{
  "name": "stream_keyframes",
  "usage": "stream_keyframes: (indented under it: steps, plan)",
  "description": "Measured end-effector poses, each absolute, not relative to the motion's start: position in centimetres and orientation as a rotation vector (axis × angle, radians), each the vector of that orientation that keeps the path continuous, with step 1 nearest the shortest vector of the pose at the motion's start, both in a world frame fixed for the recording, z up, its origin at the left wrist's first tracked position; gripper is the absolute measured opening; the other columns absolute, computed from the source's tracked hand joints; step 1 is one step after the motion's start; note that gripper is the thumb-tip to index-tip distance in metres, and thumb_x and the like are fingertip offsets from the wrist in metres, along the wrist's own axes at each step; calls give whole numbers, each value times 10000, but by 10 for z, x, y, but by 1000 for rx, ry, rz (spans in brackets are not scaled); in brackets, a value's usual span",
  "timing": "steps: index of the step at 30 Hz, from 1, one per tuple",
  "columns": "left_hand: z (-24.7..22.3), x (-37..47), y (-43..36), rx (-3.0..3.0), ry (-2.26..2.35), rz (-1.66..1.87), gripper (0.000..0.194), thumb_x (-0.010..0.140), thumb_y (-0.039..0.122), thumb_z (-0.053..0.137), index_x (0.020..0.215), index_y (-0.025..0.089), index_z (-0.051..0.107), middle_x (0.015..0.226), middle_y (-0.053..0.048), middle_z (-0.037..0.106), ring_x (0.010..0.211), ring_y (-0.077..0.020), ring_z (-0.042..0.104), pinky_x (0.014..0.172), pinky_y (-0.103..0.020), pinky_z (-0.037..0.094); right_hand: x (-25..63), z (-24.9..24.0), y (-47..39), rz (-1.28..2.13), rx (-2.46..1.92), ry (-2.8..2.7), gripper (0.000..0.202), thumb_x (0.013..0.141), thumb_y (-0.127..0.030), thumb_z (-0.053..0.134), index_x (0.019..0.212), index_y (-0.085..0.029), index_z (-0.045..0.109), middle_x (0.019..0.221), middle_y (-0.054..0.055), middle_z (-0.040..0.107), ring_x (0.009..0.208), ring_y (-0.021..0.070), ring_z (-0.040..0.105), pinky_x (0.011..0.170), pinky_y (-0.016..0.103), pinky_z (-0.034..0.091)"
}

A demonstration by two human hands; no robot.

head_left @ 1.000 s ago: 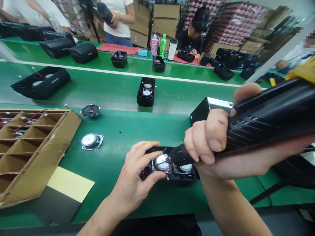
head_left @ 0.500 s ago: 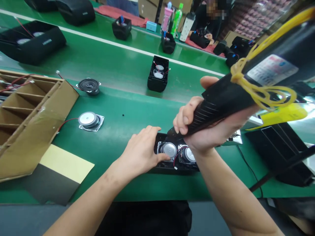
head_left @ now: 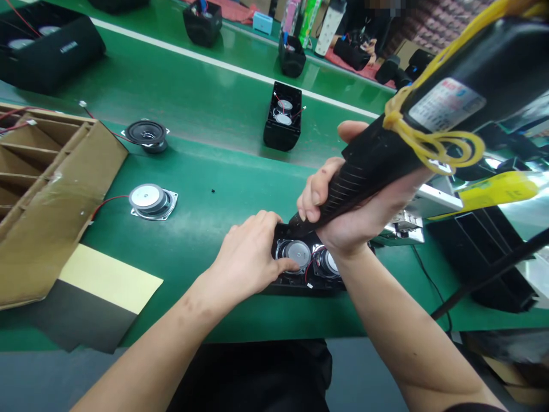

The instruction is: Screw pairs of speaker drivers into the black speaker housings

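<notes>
Steadying a black casing at the near edge of a green table, a worker's left hand lay spread wide over its left end, thumb on the first speaker unit. The right hand was wrapped around a black power driver. A second earlier the driver's nose pointed across that unit; it had since swung to the casing's far side, which suggested work at the unit's far fixing points. The tip itself was hidden. The right wrist partly blocked the second speaker unit, and a red lead lay loose between the two. Well left sat two loose speakers, one face down, one face up, near a divided cardboard box. Beyond, another open casing stood apart, out of the way.
</notes>
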State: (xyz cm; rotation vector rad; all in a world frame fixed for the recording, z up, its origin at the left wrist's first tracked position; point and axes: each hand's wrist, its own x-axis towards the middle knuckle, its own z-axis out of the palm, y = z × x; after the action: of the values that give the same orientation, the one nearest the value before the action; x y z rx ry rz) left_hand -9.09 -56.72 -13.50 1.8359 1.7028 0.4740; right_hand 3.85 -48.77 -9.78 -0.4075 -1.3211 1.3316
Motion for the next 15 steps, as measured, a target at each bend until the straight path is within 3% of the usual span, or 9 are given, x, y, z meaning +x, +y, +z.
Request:
stream_keyframes:
  steps: [3,8,15]
  plan:
    - [-135,-91,-568,1836,1700,474,594,797,416,942,1258,249,606,1237,-69,733,1154,-341,719,882,-448,543,37,-101,-486,1311,-385,-1326,783,806,-1006,541,1171,-330,687,555,-59,484,338,157,378,315,285,309]
    - [-136,-92,-569,1835,1702,473,620,796,412,952,1272,254,589,1266,-62,721,1206,-349,705,926,-468,541,36,-105,-489,1336,-389,-1307,625,887,-857,621,1177,-308,701,579,-59,530,351,145,428,332,269,355]
    - [-138,-92,-568,1857,1741,443,544,790,451,947,1125,234,577,1140,-55,725,1134,-370,729,859,-460,537,36,-113,-495,1418,-343,-1298,588,919,-811,649,1145,-268,659,628,-74,611,381,111,468,369,240,394]
